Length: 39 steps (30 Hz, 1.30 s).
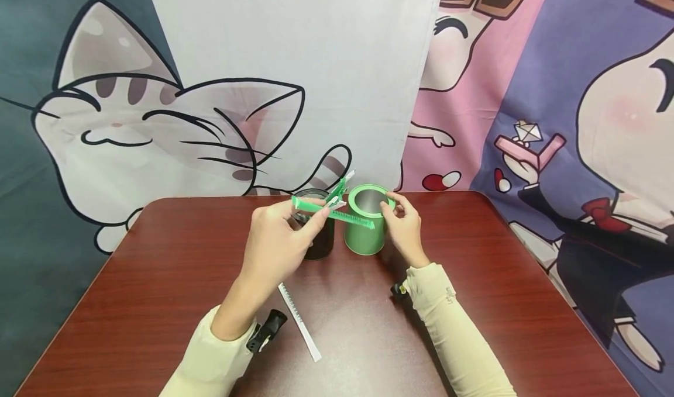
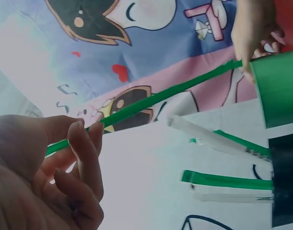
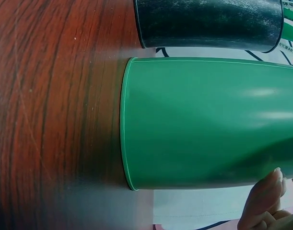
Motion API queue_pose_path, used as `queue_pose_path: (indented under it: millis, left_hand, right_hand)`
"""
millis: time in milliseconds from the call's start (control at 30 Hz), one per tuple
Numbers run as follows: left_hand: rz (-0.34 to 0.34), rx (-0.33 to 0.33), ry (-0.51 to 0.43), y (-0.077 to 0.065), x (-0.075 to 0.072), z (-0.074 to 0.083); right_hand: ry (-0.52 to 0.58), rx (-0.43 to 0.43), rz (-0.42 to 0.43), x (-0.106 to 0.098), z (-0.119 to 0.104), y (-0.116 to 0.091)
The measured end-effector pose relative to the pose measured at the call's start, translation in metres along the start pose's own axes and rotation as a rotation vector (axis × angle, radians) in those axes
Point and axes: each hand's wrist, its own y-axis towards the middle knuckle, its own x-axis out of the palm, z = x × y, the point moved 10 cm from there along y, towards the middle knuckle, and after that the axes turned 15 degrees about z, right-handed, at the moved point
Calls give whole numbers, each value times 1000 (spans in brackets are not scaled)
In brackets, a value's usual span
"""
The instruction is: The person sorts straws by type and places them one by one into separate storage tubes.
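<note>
A green-wrapped straw [image 1: 347, 217] slants across in front of the green can [image 1: 364, 239], pinched between the thumb and fingers of my left hand [image 1: 276, 239]. In the left wrist view, the straw's far end reaches the can's open rim, close by the fingers of the other hand. My right hand [image 1: 404, 224] holds the green can at its upper right side, thumb nearer me. The can stands upright. Close to its left is a black can [image 1: 323, 245], partly hidden by my left hand; green and white wrapped straws [image 2: 228, 181] stick out of it.
A white wrapped straw [image 1: 299, 321] lies on the dark red wooden table [image 1: 184, 268], nearer me than the cans. Behind the table's back edge hangs a cloth [image 1: 316, 52] printed with cartoon figures.
</note>
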Motion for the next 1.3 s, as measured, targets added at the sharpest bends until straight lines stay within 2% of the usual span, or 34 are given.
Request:
queue_pose_path:
  millis: [167,433,467,700,967,1100,1300]
  left_hand:
    - [78,22,21,7,-2,6]
    - [109,35,128,12,16,2]
    - [108,41,139,12,19,2]
    - [100,64,217,11,33,-5]
    - [40,131,387,6,52,-9]
    - [30,129,399,4,53,-11]
    - [-25,69,350,-3,46,-19]
  right_hand:
    - [-9,9,5,0,0,0]
    - [1,3,8,-2,-7,-3]
    - [2,-1,14,-1,-1,-2]
    - [-8,-14,11,0,-3,-2]
    - [-22,-7,14,-2,0,-6]
    - [-19,-17,11,-1,0,-6]
    - [1,-21,19,-2,-3,-3]
